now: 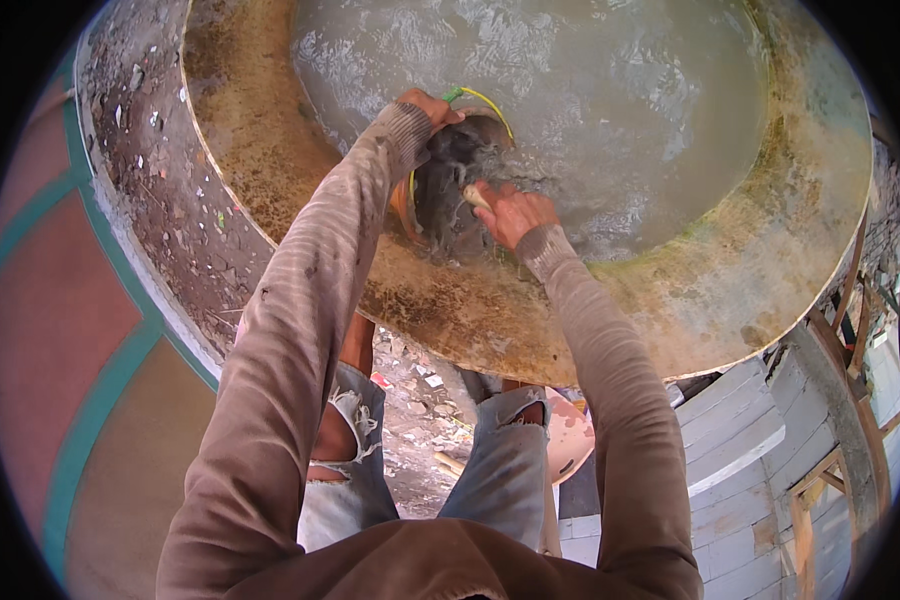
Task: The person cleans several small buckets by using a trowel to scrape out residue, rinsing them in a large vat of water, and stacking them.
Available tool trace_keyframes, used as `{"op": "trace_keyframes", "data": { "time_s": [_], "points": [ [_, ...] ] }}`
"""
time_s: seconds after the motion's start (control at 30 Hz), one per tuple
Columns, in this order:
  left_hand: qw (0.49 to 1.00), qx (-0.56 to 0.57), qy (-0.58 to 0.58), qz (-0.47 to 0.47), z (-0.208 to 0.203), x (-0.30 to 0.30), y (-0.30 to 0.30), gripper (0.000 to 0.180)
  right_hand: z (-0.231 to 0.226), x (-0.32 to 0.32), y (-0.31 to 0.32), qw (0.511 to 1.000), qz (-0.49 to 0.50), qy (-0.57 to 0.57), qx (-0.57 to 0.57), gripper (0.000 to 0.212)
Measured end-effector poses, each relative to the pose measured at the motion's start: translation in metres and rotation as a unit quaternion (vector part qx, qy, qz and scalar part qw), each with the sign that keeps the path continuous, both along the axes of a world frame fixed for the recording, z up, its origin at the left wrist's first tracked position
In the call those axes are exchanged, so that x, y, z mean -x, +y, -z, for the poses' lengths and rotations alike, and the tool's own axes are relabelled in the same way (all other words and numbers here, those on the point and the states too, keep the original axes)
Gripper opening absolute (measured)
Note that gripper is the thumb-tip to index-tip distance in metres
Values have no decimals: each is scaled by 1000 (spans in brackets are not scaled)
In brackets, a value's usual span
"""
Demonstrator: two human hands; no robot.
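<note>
A bucket [482,128] with a dark, wet inside lies tilted at the near left edge of the murky water [610,120]. Its thin yellow bail handle [491,104] has a green grip [453,94]. My left hand [430,108] is closed around the bucket's upper rim, beside that green grip. In my right hand [518,212] is a short, tan wooden handle [477,197], gripped at the bucket's mouth. Whatever is on the handle's far end is hidden by splashing water. Both sleeves are brown and look damp.
A wide round basin with a stained, yellowish rim [470,325] holds the water. Rubble-strewn ground [185,170] lies to its left, beside reddish paving with green bands [90,270]. Grey blocks [730,430] and timber pieces [805,540] stand at lower right.
</note>
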State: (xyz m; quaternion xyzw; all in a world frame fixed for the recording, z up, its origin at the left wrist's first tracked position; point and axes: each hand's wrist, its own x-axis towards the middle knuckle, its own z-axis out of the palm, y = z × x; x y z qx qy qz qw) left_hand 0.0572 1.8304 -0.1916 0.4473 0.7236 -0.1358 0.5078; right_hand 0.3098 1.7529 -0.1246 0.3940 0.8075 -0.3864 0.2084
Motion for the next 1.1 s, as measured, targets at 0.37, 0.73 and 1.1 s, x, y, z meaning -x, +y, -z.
{"op": "trace_keyframes", "data": {
  "time_s": [0.37,0.73,1.1],
  "points": [
    [968,-1,27,249,-33,-28,11,53,41,-35,-24,994,-75,34,-66,46],
    [978,-68,-72,-182,-37,-31,-28,50,59,-18,-101,873,398,27,281,59],
    [992,-53,74,-91,-48,8,-88,65,33,-11,-38,966,230,-95,77,48]
  ]
}}
